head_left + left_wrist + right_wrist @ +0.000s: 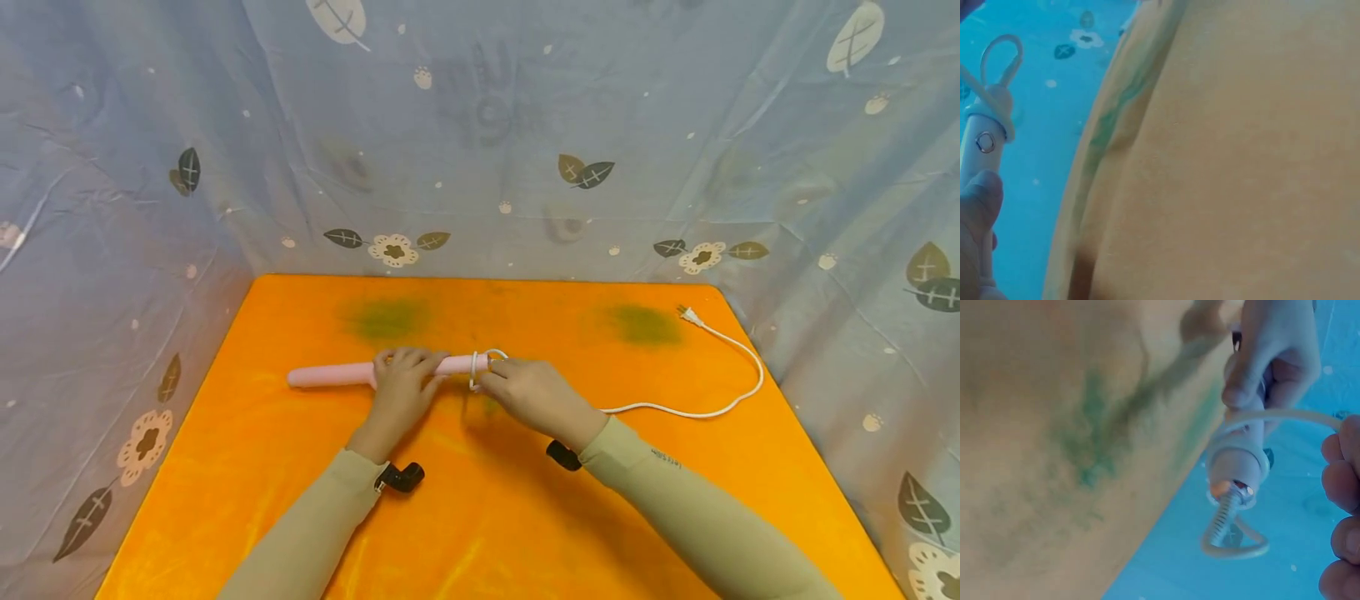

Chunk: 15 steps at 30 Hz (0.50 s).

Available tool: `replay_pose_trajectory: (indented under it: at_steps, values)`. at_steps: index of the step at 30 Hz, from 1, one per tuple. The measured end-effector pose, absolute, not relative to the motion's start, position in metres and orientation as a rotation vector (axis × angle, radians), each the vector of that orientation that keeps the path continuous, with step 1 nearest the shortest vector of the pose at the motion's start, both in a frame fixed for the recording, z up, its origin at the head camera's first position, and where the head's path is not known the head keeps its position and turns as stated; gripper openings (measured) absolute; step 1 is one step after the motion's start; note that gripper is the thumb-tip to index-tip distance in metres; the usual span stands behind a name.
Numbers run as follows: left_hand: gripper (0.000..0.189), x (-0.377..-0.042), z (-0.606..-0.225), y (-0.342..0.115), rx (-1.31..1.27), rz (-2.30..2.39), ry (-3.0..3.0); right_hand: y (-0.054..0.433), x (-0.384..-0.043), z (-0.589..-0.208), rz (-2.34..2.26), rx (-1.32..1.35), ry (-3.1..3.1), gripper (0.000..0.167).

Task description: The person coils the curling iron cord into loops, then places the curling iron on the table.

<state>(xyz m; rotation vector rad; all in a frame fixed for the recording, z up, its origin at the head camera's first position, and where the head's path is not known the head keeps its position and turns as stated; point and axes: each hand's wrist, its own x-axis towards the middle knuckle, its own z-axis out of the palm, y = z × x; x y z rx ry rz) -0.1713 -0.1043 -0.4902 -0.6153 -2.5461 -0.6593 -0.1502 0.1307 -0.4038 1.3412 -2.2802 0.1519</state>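
Observation:
A pink curling iron lies crosswise above the orange tabletop, its rounded end to the left. My left hand grips it around the middle, with the thumb along the handle in the left wrist view. A round button shows there. One turn of the white cord goes round the handle's end, and a small loop hangs beyond it. With curled fingers my right hand holds the cord close to that end. The right wrist view shows only its fingertips at the edge.
The rest of the cord runs right across the orange table to a two-prong plug near the far right corner. Patterned grey-blue curtains hang behind the table and at both sides. Dark green smudges mark the cloth.

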Motion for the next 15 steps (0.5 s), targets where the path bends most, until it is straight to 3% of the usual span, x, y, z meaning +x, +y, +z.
replay_pose_trajectory:
  at_steps: [15]
  values:
    - [0.038, -0.156, -0.503, -0.106, -0.774, -0.586, -2.497, 0.138, -0.176, -0.388, 0.299, 1.254, -2.366, 0.013]
